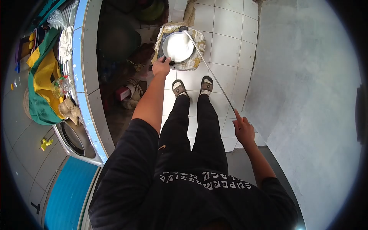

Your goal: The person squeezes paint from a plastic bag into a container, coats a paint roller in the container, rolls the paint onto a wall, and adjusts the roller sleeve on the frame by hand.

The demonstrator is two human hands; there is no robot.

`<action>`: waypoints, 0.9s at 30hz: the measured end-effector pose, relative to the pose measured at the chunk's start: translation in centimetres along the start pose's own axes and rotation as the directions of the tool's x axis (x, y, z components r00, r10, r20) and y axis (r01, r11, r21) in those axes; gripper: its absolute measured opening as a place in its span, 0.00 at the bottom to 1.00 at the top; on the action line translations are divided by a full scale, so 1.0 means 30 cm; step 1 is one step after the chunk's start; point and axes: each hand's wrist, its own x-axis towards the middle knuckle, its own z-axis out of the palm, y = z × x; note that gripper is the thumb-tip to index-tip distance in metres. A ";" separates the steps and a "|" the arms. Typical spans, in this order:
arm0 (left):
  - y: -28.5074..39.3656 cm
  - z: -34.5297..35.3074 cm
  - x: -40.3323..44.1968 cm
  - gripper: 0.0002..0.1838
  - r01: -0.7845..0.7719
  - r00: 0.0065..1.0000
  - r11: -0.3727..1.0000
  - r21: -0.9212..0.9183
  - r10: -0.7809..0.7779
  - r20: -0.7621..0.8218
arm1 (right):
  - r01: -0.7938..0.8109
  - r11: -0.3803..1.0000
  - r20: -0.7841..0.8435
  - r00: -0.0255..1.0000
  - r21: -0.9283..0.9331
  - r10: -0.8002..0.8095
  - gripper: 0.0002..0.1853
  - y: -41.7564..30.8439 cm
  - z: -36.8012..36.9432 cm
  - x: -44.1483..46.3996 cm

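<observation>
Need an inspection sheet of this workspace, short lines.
Surface: white-tiled floor, visible grout lines.
Job's things: round container with white contents, on a crumpled, patchy sheet; long thin pole, its far end at the container's rim.
Clutter: green-and-yellow cloth and clear jar beside the steel sink; mixed items in the dark space under the counter, mostly unclear.
Hands: right hand grips the pole; left hand at the container's edge, grip unclear.
Cables: nothing seen for certain; pale coiled item under the counter, type unclear.
Surroundings: grey wall on the right; feet in open sandals close to the container.
</observation>
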 end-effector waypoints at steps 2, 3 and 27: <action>0.007 -0.010 -0.001 0.24 0.009 1.000 1.000 0.021 -0.009 0.006 | 0.027 1.000 -0.015 1.000 0.009 -0.027 0.30 -0.035 0.026 0.059; 0.010 -0.015 0.002 0.24 0.013 1.000 0.999 0.040 -0.013 0.015 | 0.064 0.996 -0.019 0.998 0.057 -0.063 0.30 -0.046 0.045 0.078; 0.024 -0.029 -0.008 0.24 -0.013 0.998 0.999 0.039 0.010 0.062 | 0.095 0.995 0.039 0.995 -0.019 -0.094 0.28 0.101 0.093 -0.020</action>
